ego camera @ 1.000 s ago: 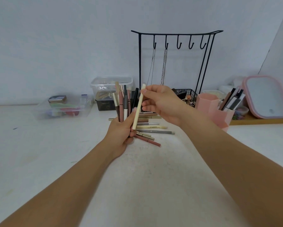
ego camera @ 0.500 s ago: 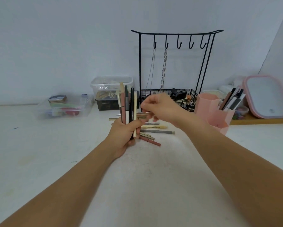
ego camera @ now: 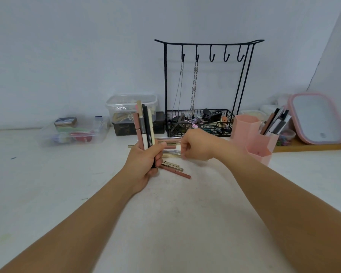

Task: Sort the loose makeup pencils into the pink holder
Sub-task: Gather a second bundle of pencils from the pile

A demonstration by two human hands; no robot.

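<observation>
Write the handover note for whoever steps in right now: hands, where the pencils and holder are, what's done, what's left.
Left hand: grips an upright bundle of pencils above the table.
Right hand: fingers curled down at the loose pencils on the table beside the left hand; whether it already pinches one cannot be told.
Pink holder: at the right, apart from both hands, with several pencils standing in its right compartment.
Done: some pencils are in the holder, a bundle is gathered.
Left: pick up the remaining loose pencils, including the pink one nearest you, then put the bundle into the holder.
</observation>
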